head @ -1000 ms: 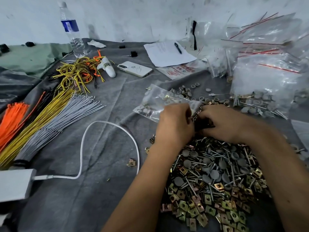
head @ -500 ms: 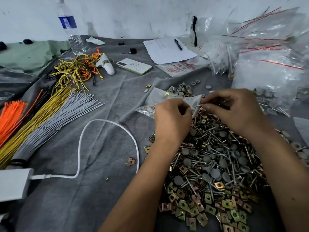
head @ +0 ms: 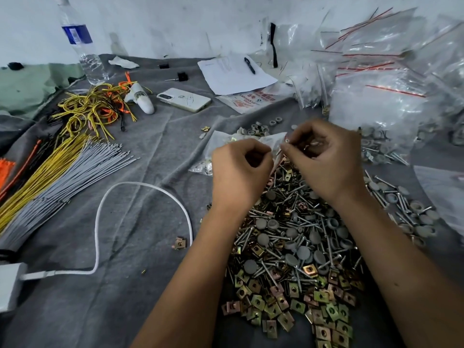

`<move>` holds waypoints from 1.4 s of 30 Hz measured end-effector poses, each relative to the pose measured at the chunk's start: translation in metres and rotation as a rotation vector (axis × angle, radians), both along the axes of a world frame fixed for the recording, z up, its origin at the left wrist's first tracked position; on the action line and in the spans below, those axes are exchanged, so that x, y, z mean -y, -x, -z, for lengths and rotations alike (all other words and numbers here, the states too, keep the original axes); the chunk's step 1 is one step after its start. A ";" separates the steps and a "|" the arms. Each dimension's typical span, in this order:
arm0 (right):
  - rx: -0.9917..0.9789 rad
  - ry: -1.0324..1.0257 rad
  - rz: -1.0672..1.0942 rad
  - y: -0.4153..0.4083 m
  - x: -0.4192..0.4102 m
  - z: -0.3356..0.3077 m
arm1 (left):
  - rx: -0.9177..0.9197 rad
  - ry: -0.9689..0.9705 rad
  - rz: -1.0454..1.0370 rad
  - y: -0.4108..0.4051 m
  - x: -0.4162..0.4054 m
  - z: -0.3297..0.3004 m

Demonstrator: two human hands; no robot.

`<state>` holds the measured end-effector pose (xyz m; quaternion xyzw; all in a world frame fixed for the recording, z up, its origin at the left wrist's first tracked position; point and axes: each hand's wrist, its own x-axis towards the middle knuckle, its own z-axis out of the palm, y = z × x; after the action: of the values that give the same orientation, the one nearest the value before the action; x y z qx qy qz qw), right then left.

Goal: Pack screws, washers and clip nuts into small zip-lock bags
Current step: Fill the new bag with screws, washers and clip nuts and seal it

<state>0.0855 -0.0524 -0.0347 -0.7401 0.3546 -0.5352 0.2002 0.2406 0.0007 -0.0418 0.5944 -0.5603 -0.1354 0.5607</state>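
The right hand [head: 326, 156] pinches screws [head: 288, 144] pointing left toward the zip-lock bag [head: 226, 141] just beyond the left hand [head: 241, 169], whose curled fingers' hold stays unclear.

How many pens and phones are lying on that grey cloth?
2: one black pen on the white paper at the back, and one white phone left of it. More may be hidden under the bags.

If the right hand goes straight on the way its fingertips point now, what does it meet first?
Most likely the left hand: the right hand points left at it across a small gap, though depth is unclear.
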 end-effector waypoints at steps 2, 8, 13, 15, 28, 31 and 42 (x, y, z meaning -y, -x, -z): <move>0.056 -0.007 -0.019 -0.002 0.000 0.000 | -0.040 -0.004 0.000 -0.001 0.000 -0.001; 0.017 0.035 0.001 -0.007 -0.005 0.001 | -0.148 -0.052 0.003 -0.004 0.001 -0.003; 0.111 0.059 0.032 -0.004 -0.006 -0.002 | -0.170 -0.071 -0.017 -0.007 0.002 -0.004; 0.028 0.069 0.025 -0.006 -0.006 0.000 | -0.170 -0.056 -0.017 -0.007 0.002 -0.004; -0.036 -0.079 -0.011 0.013 0.004 -0.002 | -0.276 -0.009 -0.026 -0.010 0.004 -0.001; -0.276 -0.074 -0.034 0.021 0.008 -0.005 | -0.328 0.028 -0.062 -0.010 0.005 -0.002; -0.915 -0.072 -0.101 0.003 0.003 -0.001 | -0.333 0.065 -0.071 -0.010 0.006 0.000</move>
<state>0.0828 -0.0558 -0.0333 -0.9091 0.3884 -0.1304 0.0746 0.2509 -0.0049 -0.0418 0.5649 -0.4425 -0.1939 0.6690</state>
